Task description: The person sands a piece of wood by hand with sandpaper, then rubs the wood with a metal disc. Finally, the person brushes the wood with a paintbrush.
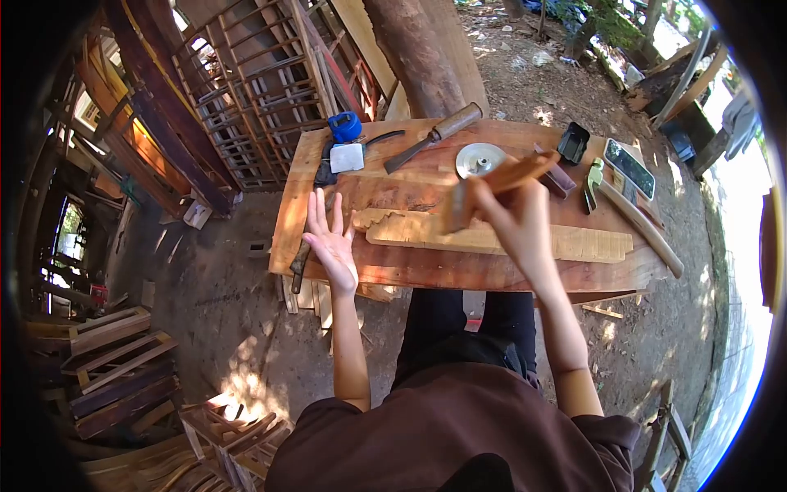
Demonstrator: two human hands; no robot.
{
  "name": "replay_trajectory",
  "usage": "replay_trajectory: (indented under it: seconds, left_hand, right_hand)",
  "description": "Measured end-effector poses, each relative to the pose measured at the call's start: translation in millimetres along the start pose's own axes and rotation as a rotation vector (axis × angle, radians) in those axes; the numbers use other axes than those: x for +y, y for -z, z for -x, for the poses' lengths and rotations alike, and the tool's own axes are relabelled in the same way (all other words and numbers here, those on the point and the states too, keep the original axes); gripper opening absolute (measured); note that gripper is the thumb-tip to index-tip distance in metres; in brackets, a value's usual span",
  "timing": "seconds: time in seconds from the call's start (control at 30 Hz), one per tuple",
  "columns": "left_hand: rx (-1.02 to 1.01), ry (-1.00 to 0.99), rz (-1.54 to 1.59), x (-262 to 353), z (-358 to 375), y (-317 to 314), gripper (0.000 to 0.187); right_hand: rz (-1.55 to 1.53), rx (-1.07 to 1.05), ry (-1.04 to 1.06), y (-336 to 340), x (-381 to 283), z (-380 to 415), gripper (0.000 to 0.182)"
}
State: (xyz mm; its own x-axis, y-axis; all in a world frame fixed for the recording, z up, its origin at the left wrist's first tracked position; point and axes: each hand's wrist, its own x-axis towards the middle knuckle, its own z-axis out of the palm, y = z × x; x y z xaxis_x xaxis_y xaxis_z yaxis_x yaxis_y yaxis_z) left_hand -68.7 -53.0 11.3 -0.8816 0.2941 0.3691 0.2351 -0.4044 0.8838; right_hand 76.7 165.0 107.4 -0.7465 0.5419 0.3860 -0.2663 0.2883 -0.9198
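Observation:
My right hand is closed around a wooden-handled tool, held above the middle of a workpiece. The tool is blurred, with a broad, brush-like lower end, and I cannot tell its exact kind. Below it lies a long, light wooden board with a jagged, carved left end and a row of notches at the right. My left hand is open beside that carved end, fingers spread and holding nothing. Close to its wrist, a dark-handled tool lies at the table's left edge.
On the wooden table lie a wood-handled chisel, a blue tape measure, a white block and a white dish. Further right are a black case, a hammer and a phone. Wooden frames stand left.

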Motion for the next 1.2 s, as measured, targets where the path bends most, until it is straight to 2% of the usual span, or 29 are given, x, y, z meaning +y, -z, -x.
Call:
replay_trajectory:
  seconds: [0.07,0.13,0.2,0.27,0.3,0.33,0.4,0.53,0.6,0.67,0.73,0.77,0.8,0.87,0.93,1.0,1.1,1.13,1.17,1.2]
  left_hand:
    - [0.012,0.007,-0.016,0,0,0,0.088]
    - [0.048,0.042,-0.013,2,1,-2,0.09]
    - [0.036,0.042,-0.022,-4,-1,3,0.093]
    - [0.072,0.054,-0.034,2,0,-3,0.088]
    - [0.04,0.054,-0.042,-1,0,0,0.089]
    - [0.042,0.055,-0.039,-1,1,0,0.087]
    - [0.045,0.062,-0.073,-2,0,0,0.086]
    - [0.057,0.051,-0.086,0,0,-2,0.08]
    - [0.061,0.056,-0.09,3,1,-5,0.079]
    - [0.051,0.055,-0.115,3,0,-5,0.078]
    - [0.049,0.047,-0.111,2,1,-4,0.077]
    - [0.041,0.046,-0.117,2,0,-4,0.075]
    - [0.036,0.043,-0.122,1,0,-2,0.074]
    - [0.028,0.035,-0.138,-1,0,0,0.073]
    - [0.03,0.018,-0.155,-3,0,1,0.072]
    - [0.021,0.032,-0.168,-3,0,1,0.071]
    - [0.042,0.037,-0.163,-3,-1,0,0.069]
    - [0.053,0.047,-0.167,-2,0,-2,0.069]
    - [0.053,0.047,-0.168,-2,0,-2,0.068]
    - [0.069,0.064,-0.174,0,1,-4,0.073]
  right_hand:
    - [-0.035,-0.074,0.087,-35,18,-10,0.02]
    - [-0.023,-0.198,-0.005,-72,10,-15,0.02]
    - [0.106,-0.118,0.098,-105,28,-11,0.02]
    - [0.06,-0.128,0.138,-100,37,-4,0.022]
    - [0.078,-0.144,0.008,-84,26,2,0.023]
    - [0.147,-0.099,0.035,-71,34,8,0.025]
    - [0.056,-0.067,-0.022,-30,39,23,0.025]
    - [0.143,0.248,-0.046,67,28,59,0.022]
    - [0.337,0.383,-0.186,115,13,77,0.021]
    - [0.411,0.537,-0.181,165,23,96,0.021]
    - [0.523,0.681,-0.089,208,26,108,0.019]
    - [0.561,0.748,-0.16,229,24,115,0.017]
    - [0.598,0.814,-0.23,244,22,120,0.016]
    - [0.766,1.024,-0.14,253,20,123,0.013]
    - [0.744,1.013,-0.051,244,15,125,0.015]
    - [0.49,0.928,0.095,195,2,111,0.015]
    - [0.249,0.604,0.002,90,-5,81,0.017]
    - [0.066,0.345,-0.148,61,-13,77,0.016]
    - [0.218,0.155,0.086,36,7,69,0.017]
    - [-0.096,0.086,0.013,-4,4,64,0.02]
